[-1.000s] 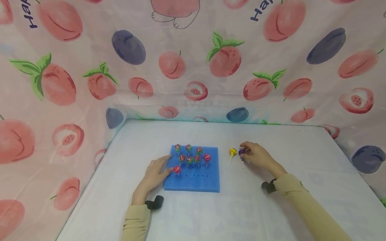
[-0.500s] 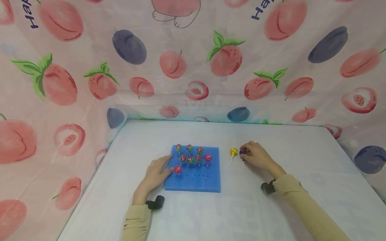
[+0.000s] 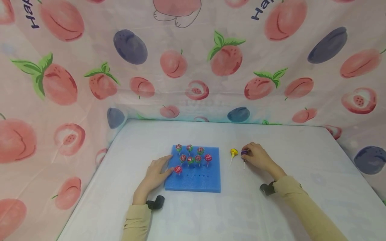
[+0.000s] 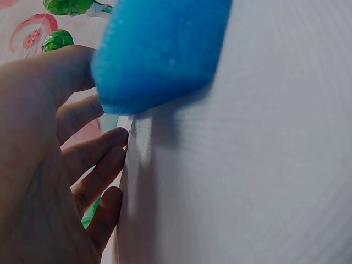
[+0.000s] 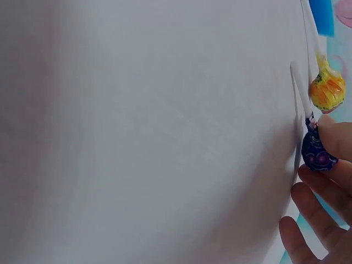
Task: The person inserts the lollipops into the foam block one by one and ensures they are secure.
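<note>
My right hand pinches the head of a purple-wrapped lollipop between thumb and fingers; its white stick slants away close over the table. Just left of it lies a yellow lollipop, stick toward me. A blue foam board with small holes carries several upright lollipops. Most have red and green wrappers, while a pink one stands at the right and another pink one at the front left. My left hand rests against the board's left edge, thumb by the front pink lollipop, fingers relaxed.
A white-covered table bears everything. Behind it and to the left hangs a fruit-patterned curtain. Black wrist cameras sit on both wrists, the left one near the board's front left corner.
My right hand has shifted slightly right with the purple lollipop's head, which now sits a little farther from the yellow one. The left hand holds its place at the board.
</note>
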Demonstrator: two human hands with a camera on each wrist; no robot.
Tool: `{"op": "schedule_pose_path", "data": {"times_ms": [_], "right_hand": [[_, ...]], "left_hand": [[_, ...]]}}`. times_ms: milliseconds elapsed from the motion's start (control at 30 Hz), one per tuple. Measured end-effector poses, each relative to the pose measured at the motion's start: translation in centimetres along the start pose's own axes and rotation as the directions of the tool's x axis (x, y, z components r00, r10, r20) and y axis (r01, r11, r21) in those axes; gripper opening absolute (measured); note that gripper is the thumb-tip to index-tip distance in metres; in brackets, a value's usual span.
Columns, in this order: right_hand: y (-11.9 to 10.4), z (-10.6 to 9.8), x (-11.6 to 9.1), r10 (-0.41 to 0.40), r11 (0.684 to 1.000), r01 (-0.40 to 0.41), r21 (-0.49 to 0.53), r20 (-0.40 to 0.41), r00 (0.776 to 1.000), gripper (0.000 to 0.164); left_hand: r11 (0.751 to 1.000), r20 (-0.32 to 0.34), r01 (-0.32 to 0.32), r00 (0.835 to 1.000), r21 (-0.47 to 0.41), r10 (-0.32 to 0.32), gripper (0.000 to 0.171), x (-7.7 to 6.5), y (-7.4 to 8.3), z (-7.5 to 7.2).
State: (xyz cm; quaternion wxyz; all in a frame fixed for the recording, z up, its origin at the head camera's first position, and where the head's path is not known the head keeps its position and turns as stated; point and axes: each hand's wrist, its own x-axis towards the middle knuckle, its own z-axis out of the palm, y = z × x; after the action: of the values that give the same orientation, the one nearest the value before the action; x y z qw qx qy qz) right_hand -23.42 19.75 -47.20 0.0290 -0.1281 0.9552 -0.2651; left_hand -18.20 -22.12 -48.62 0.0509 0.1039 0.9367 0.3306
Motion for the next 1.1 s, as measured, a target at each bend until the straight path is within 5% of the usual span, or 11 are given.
{"op": "schedule_pose_path", "data": {"times_ms": [367, 800, 1100], "right_hand": [[-0.3, 0.1, -1.1, 0.039, 0.988, -0.032, 0.150, -0.044, 0.998, 0.033], [-1.7, 0.3, -2.5, 0.082, 0.979, -0.057, 0.196, -0.123, 0.989, 0.037], [-2.3, 0.6, -3.5, 0.034, 0.976, 0.012, 0.218, -0.206, 0.978, 0.036]], "left_hand": [[1.000, 0.011, 0.012, 1.000, -0.013, -0.012, 0.057, -0.1, 0.1, -0.1], [1.000, 0.016, 0.001, 1.000, -0.027, 0.000, 0.057, -0.1, 0.1, -0.1], [1.000, 0.008, -0.001, 1.000, -0.021, 0.001, 0.057, -0.1, -0.1, 0.0]]}}
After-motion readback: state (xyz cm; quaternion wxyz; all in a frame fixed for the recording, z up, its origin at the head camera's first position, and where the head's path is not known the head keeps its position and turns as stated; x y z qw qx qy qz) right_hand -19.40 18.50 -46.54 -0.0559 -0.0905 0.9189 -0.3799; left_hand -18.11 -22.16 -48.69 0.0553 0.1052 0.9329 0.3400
